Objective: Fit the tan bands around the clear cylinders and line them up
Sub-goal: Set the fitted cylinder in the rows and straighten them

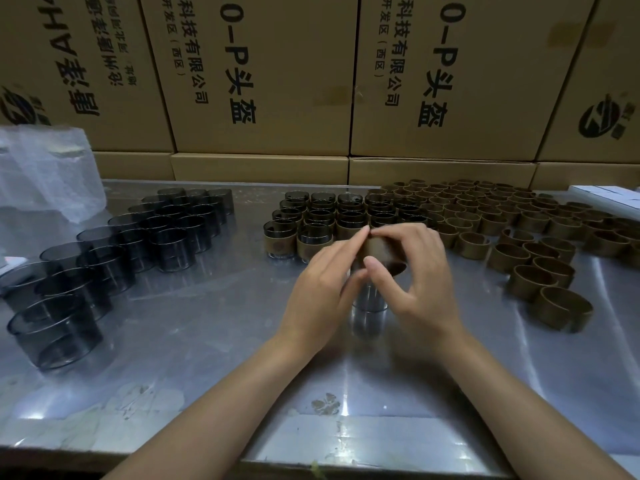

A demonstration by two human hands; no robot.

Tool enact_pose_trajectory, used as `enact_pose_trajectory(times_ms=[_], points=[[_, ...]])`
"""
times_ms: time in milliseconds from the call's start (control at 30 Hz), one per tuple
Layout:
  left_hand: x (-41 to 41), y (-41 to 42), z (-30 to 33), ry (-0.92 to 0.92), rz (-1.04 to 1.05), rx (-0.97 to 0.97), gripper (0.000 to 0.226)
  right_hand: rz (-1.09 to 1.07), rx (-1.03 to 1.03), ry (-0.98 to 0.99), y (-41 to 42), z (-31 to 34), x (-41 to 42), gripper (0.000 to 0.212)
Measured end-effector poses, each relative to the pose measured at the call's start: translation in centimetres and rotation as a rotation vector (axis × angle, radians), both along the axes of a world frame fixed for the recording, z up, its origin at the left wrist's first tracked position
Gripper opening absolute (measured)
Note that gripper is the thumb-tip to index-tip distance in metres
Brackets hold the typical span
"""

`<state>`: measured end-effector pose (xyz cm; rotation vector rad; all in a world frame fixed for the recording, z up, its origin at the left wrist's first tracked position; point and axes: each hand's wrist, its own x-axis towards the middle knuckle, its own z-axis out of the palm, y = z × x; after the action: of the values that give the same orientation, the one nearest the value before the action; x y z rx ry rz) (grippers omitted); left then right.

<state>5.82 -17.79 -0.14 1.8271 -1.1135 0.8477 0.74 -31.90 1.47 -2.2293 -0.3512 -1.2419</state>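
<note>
At the table's middle, my left hand [325, 285] and my right hand [419, 271] together hold one clear cylinder [369, 301] with a tan band [384, 252] at its upper part. Fingers of both hands curl round the band; the left thumb lies against the glass. Several banded cylinders [311, 237] stand in rows just behind my hands. Bare clear cylinders [114, 251] stand in diagonal rows at the left. Loose tan bands [540, 271] cover the right side of the table.
The metal table [225, 334] runs to a front edge near me. Cardboard boxes [263, 81] form a wall right behind it. A crumpled plastic bag [45, 174] sits at the far left and a white flat object [609, 194] at the far right.
</note>
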Motion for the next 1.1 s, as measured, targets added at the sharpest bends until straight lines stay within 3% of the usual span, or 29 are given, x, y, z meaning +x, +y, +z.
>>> enact_pose_trajectory(times_ms=[200, 367, 533, 700, 867, 1100], points=[[0.3, 0.2, -0.4, 0.304, -0.070, -0.108, 0.039, -0.005, 0.068, 0.132, -0.6, -1.1, 0.8, 0.032], [0.7, -0.4, -1.1, 0.490, -0.111, 0.028, 0.045, -0.071, 0.123, 0.233, -0.7, -1.9, 1.5, 0.030], [1.4, -0.4, -1.7, 0.698, -0.164, 0.246, 0.071, -0.030, 0.252, 0.383, -0.5, -2.2, 1.7, 0.025], [1.6, -0.6, -1.7, 0.749, -0.191, 0.197, 0.072, 0.111, 0.381, 0.572, -0.9, -2.2, 1.6, 0.028], [1.3, -0.3, -1.1, 0.795, -0.246, 0.110, 0.047, 0.164, 0.381, 0.748, -2.1, -2.3, 1.7, 0.092], [1.1, -0.1, -1.0, 0.813, -0.226, 0.198, 0.048, 0.215, 0.439, 0.805, -2.4, -2.5, 1.9, 0.110]])
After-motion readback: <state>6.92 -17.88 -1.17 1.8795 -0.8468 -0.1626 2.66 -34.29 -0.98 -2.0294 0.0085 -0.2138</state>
